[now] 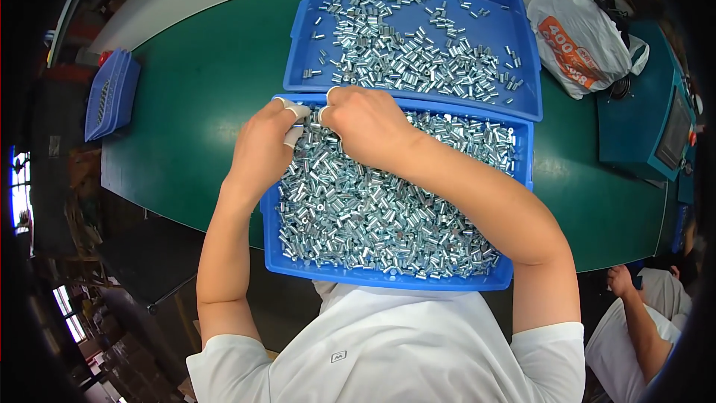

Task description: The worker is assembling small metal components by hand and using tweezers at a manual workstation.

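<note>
A blue tray (270, 246) close to my body is heaped with small shiny metal sleeves (373, 213). Over its far left corner, my left hand (257, 138) is closed, its thumb and fingers bent together. Just beside it, my right hand (369, 127) is also closed, knuckles up, its forearm crossing above the heap. White finger cots (295, 110) cover some fingertips on both hands. Whatever the fingertips pinch is hidden by the hands. Beyond lies a second blue tray (488, 33), with similar sleeves scattered more thinly over its bottom.
Both trays are on a green tabletop (194, 97). A small blue basket (112, 97) stands at the left edge. On the right are a white plastic bag (582, 30) and a teal machine with a screen (641, 119). Another person's arm (645, 328) shows at lower right.
</note>
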The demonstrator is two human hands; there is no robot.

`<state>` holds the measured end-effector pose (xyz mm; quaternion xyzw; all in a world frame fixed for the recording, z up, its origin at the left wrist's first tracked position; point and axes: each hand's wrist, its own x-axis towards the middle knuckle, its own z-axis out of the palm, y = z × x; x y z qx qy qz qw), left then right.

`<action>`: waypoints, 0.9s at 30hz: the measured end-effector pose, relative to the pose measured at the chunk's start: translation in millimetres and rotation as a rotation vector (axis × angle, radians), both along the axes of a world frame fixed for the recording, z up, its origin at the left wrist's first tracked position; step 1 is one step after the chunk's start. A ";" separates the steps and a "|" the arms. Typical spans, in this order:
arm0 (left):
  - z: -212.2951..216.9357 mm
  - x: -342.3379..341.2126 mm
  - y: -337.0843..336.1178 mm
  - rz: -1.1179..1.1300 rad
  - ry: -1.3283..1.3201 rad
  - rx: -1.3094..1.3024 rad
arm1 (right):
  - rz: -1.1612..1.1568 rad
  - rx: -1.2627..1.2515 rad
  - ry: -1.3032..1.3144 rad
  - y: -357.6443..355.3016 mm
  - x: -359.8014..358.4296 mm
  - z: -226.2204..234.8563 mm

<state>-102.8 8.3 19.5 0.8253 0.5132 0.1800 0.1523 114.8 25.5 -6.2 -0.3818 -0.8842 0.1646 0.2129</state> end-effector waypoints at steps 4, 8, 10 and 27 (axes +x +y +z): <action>1.2 1.8 6.9 0.029 0.032 -0.078 | 0.022 -0.059 0.033 -1.2 4.4 2.2; 5.0 1.2 6.6 0.027 0.066 -0.120 | 0.051 -0.056 0.054 -0.3 4.0 -1.4; 4.5 0.4 7.1 0.019 0.048 -0.109 | 0.031 -0.029 0.050 1.9 0.9 -5.3; -1.2 4.0 2.4 0.102 -0.149 -0.126 | -0.072 -0.341 0.354 -4.9 7.5 9.4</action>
